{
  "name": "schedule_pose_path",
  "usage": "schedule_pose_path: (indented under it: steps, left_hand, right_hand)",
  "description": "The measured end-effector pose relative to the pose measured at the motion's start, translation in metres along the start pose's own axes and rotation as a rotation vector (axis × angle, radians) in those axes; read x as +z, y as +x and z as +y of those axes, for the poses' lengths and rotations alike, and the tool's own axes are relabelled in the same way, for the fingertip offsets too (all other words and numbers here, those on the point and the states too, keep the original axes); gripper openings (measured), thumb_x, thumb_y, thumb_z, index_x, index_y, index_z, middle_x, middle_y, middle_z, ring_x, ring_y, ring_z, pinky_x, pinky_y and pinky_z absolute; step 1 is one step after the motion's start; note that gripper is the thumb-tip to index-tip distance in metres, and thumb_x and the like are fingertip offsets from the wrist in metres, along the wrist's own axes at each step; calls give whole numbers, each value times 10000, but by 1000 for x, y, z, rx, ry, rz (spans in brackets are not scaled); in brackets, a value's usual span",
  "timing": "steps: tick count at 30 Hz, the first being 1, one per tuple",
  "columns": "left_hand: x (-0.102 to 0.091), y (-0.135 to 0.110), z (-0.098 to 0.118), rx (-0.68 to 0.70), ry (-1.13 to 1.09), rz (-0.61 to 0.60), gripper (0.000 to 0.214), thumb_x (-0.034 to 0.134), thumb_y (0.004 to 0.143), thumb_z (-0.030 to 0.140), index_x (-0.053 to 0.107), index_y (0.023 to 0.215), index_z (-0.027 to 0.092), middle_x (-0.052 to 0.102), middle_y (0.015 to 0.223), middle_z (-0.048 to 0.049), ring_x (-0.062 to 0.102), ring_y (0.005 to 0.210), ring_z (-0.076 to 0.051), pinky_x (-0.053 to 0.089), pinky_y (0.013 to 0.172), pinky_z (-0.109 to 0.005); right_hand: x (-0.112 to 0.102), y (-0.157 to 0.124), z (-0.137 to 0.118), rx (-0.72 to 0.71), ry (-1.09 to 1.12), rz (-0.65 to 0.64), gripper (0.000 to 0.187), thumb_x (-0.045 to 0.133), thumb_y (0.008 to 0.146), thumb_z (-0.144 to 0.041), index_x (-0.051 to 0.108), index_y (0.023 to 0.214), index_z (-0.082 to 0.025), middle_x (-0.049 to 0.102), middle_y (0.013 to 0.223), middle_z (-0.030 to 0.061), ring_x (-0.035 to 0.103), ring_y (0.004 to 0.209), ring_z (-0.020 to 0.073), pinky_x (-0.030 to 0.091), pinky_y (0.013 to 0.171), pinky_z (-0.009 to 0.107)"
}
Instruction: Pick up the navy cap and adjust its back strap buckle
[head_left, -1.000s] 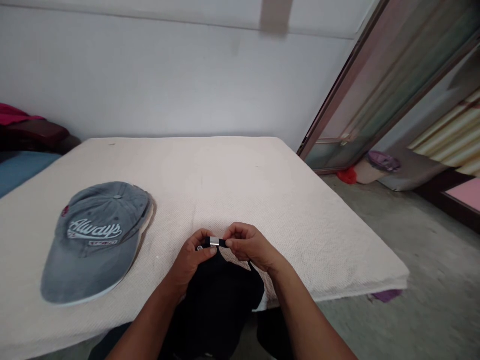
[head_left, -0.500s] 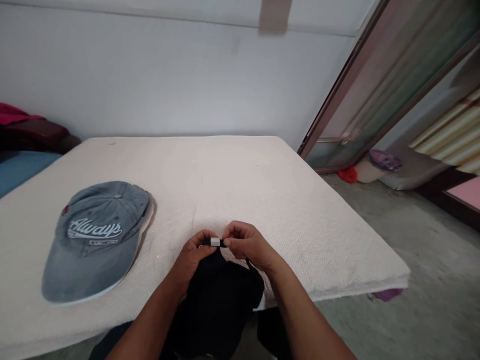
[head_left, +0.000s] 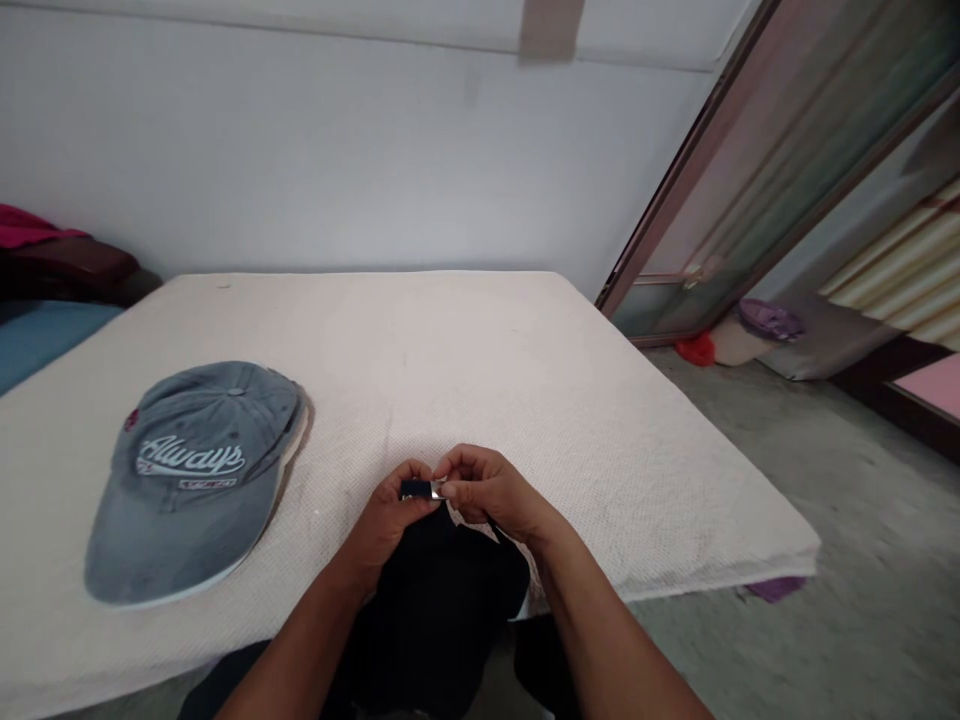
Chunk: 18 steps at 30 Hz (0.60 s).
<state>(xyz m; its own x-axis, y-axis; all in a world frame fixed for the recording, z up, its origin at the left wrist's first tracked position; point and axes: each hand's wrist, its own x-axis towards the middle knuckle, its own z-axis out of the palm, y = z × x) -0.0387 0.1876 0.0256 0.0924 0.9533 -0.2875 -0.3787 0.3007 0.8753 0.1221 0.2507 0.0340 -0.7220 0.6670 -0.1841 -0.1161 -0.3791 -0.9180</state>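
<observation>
From the head view, my left hand (head_left: 390, 515) and right hand (head_left: 491, 492) meet at the near edge of a bed (head_left: 465, 370) covered in pale textured cloth. The fingers of both hands are pressed together, pinching the small metal buckle (head_left: 427, 489) on the strap of a black cap (head_left: 442, 590); left thumb and forefinger grip one end, right fingertips close on the other. The black cap hangs just below my fingers, draped over the bed's edge toward my lap. Well to the left of my fingers a grey cap (head_left: 191, 480) lies flat on the bed, white lettering facing up. Far to the right of my fingers stands a door (head_left: 750, 170), above a bare concrete floor (head_left: 825, 480).
</observation>
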Motion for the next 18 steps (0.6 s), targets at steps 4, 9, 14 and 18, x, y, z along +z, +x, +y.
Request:
schedule_pose_path:
  steps: [4,9,14,18]
  left_hand:
    - [-1,-3,2,0,-1,-27,246,733,689,238,503,772,208,522,619,76,437,500,-65,304,484,-181]
    - [1,-6,6,45,110,-38,248,735,689,306,543,810,206,512,638,69,431,514,-69,315,496,-186]
    - [2,-5,4,39,105,34,168,664,765,331,562,789,199,542,623,53,452,516,-80,324,493,-189]
    - [-2,-5,4,47,6,60,130,652,761,293,570,797,199,575,638,41,505,550,-101,371,533,-203]
  right_hand:
    - [-3,-1,1,-19,-20,5,208,718,729,-281,609,873,-178,478,594,-68,326,425,37,203,391,198]
    - [-2,-1,-1,-18,-98,41,200,711,732,-298,609,853,-177,455,558,-75,304,427,39,213,407,195]
    - [1,0,-3,-19,-112,46,234,711,727,-310,607,887,-172,499,585,-62,362,430,46,242,404,193]
    - [-1,-3,-4,7,-75,40,245,680,760,-340,591,913,-170,567,640,-32,447,464,64,298,430,196]
